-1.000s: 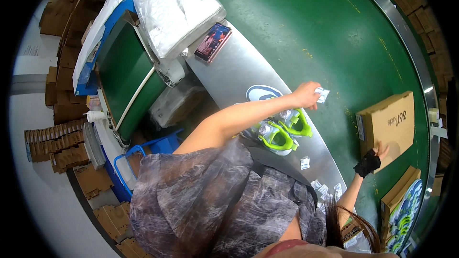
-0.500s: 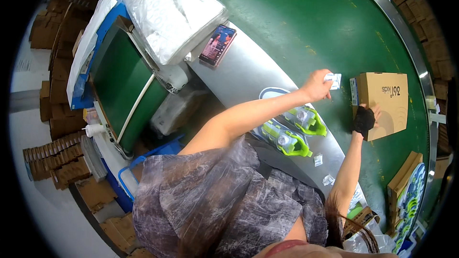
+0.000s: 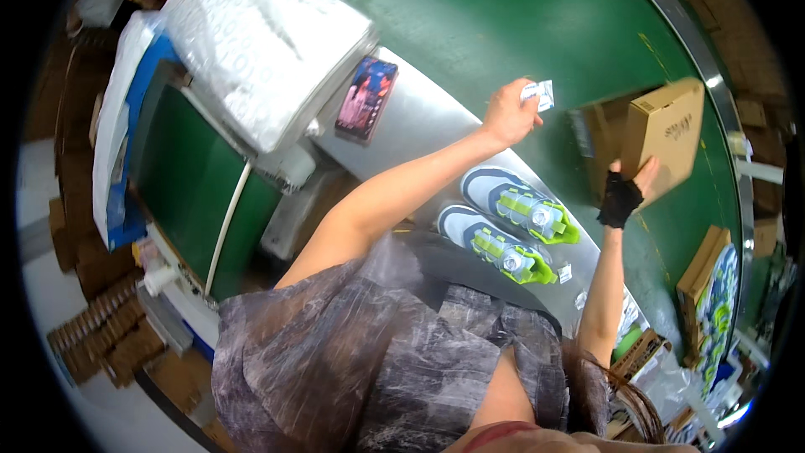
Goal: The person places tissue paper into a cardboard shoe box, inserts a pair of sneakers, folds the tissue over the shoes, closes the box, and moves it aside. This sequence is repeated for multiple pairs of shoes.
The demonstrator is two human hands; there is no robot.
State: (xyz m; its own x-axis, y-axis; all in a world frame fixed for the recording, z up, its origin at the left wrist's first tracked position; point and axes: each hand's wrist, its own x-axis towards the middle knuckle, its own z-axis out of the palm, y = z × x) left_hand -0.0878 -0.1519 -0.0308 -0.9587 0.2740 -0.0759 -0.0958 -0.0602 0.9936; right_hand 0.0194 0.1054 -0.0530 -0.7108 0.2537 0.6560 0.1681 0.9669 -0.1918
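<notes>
We see a wide green belt (image 3: 503, 25) curving across the top, with a grey metal table (image 3: 428, 130) just beside it. On the far left end of the table lies a big white plastic bag (image 3: 260, 42), and near it a small dark packet (image 3: 366, 98) lies flat.

Next comes the cardboard box (image 3: 667, 134), tilted up off the belt. Our right hand (image 3: 625, 193), in a black fingerless glove, holds the box at its lower edge, fingers spread against the cardboard.

On the table, nearer to us, a pair of grey and lime-green shoes (image 3: 516, 222) sits side by side, touching neither hand.

Smallest is the white packet (image 3: 538, 94). Our left hand (image 3: 510, 113) is raised above the table edge and pinches that packet between its fingertips, well apart from the shoes and a little to the left of the box.
</notes>
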